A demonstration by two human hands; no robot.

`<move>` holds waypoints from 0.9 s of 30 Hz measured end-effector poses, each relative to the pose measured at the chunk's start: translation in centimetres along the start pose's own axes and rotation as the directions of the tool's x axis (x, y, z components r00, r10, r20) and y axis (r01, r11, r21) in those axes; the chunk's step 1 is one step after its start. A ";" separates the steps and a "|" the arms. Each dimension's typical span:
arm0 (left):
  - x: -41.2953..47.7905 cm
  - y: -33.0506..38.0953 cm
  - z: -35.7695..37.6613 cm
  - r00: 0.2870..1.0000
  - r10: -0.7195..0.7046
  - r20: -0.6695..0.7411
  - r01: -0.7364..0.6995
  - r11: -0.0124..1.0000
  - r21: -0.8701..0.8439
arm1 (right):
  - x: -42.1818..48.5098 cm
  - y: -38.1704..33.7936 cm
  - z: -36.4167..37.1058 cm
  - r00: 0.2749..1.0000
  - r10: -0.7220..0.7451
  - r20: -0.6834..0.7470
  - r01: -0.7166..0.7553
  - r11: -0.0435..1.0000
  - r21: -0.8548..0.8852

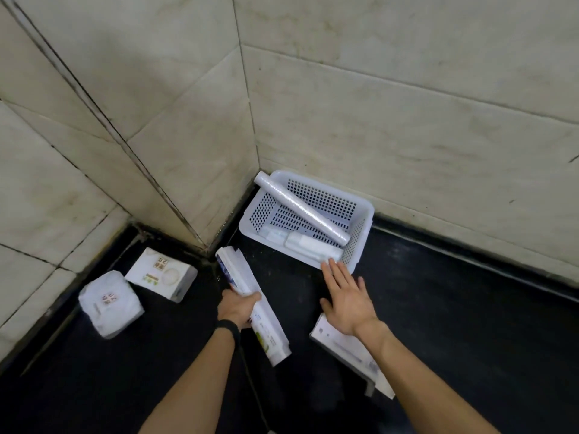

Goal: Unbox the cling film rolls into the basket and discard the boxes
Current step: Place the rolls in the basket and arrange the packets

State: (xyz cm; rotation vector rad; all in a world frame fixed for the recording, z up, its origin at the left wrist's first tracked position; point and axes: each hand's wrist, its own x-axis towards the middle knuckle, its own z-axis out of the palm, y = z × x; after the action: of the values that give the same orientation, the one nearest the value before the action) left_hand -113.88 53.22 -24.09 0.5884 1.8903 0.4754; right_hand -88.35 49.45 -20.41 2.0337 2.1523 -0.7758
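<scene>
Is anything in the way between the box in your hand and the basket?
Nothing visible: only bare dark floor lies between the box held by the left hand and the basket. The open right hand hovers alongside, off that path.

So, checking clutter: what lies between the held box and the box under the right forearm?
Only bare dark floor, seen in the head view.

A tiled corner: marble-look wall tiles [376, 104] meet dark floor [454, 308].
</scene>
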 end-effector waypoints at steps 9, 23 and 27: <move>-6.9 -1.9 -4.0 0.899 0.396 0.188 -0.396 0.917 -0.036 | -4.8 -2.1 -4.5 0.964 0.192 -0.182 0.025 0.619 0.785; -12.5 0.2 -2.7 0.547 0.764 0.342 -0.799 0.356 0.484 | -10.0 -5.1 -5.3 0.918 0.234 -0.322 0.204 0.418 0.885; -12.6 0.6 -2.4 0.520 0.776 0.356 -0.790 0.280 0.545 | -10.2 -4.2 -5.8 0.881 0.236 -0.411 0.205 0.592 0.779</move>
State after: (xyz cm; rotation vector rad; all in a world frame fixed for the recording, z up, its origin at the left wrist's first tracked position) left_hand -111.84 45.98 -13.64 2.0955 1.5697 0.3799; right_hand -89.54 42.58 -10.08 2.9426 2.2086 -1.6697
